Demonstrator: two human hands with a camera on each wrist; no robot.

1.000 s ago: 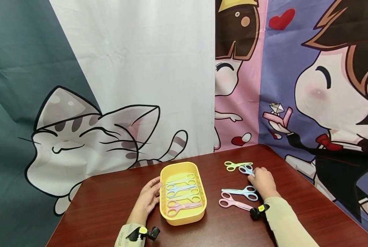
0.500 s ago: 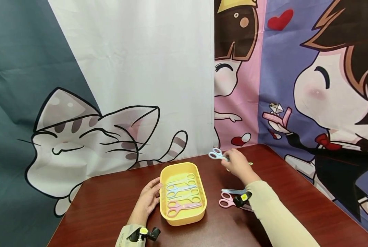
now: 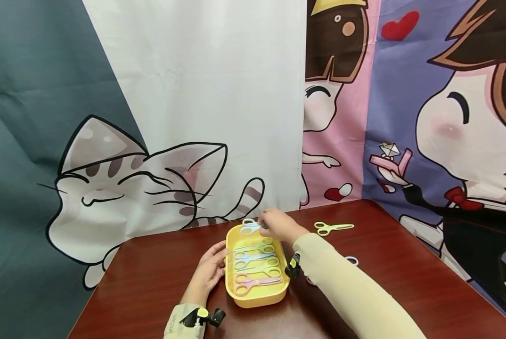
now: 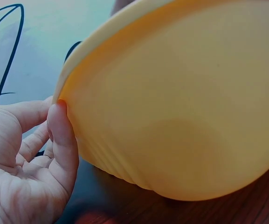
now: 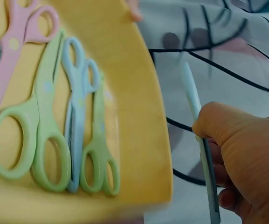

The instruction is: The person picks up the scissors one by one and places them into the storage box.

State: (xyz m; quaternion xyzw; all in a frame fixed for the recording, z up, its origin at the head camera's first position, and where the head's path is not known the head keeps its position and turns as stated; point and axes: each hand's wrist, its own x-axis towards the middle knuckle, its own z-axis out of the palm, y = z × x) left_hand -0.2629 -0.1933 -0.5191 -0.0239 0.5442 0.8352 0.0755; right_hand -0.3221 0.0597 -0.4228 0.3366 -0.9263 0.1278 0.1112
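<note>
My left hand (image 3: 208, 269) is at the left wall of a yellow plastic container (image 3: 261, 300); in the left wrist view its thumb and finger pinch the rim. My right hand (image 3: 281, 226) holds light blue scissors (image 3: 249, 227) by the blade end, over the container's far end, handles pointing left. The right wrist view shows them edge-on beside the container. Inside lie pink scissors (image 5: 14, 44), large green scissors (image 5: 42, 109), light blue scissors (image 5: 78, 100) and smaller green scissors (image 5: 97, 144), side by side.
On the dark red table (image 3: 151, 268), green scissors (image 3: 332, 228) lie to the right. Behind the right sleeve show a light blue scissor handle (image 3: 356, 261) and a sliver of pink scissors, mostly hidden. A cartoon-printed cloth (image 3: 219, 94) hangs along the back edge.
My right hand has lifted the light blue scissors from the table's right side and carried them left to above the container. My left hand stays at the container's wall; the head view has shifted slightly.
</note>
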